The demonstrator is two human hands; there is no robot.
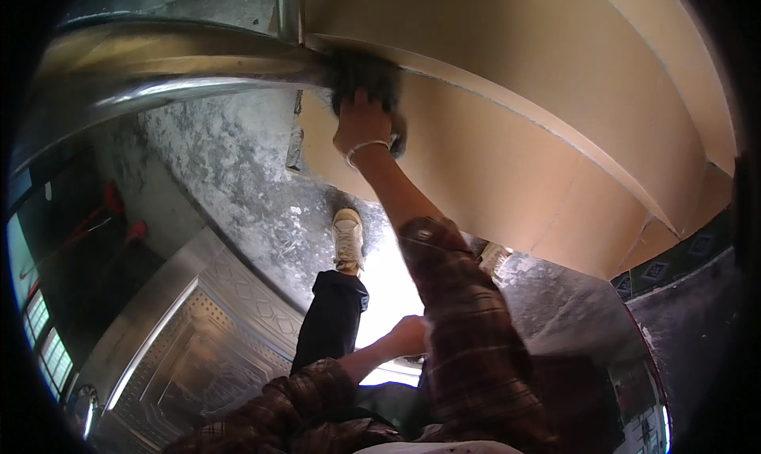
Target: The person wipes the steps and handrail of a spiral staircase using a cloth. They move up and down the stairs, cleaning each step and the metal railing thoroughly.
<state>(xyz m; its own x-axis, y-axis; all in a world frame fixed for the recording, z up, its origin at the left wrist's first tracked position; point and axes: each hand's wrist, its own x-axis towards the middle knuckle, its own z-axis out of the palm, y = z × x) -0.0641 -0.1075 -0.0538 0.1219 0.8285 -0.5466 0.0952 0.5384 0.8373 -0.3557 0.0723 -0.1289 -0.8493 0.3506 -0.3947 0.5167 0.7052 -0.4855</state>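
My right hand [364,124], with a pale band at the wrist, reaches forward and holds a dark, fuzzy cloth or pad [365,76]. The pad is blurred and lies against the edge of a tan tiled surface [475,145], where a shiny, gold-toned metal band [178,55] meets it. My fingers are partly sunk in the dark material. Close to my body, my left hand [409,336] has its fingers curled, partly covered by my right sleeve; whether it holds anything is hidden.
An upright metal post [289,11] stands at the tiles' left end. Below is a mottled concrete floor [238,150] with my shoe [347,237]. An embossed metal door panel [208,341] is at lower left. Red items [113,199] lie in shadow; patterned green tiles [654,269] edge the right.
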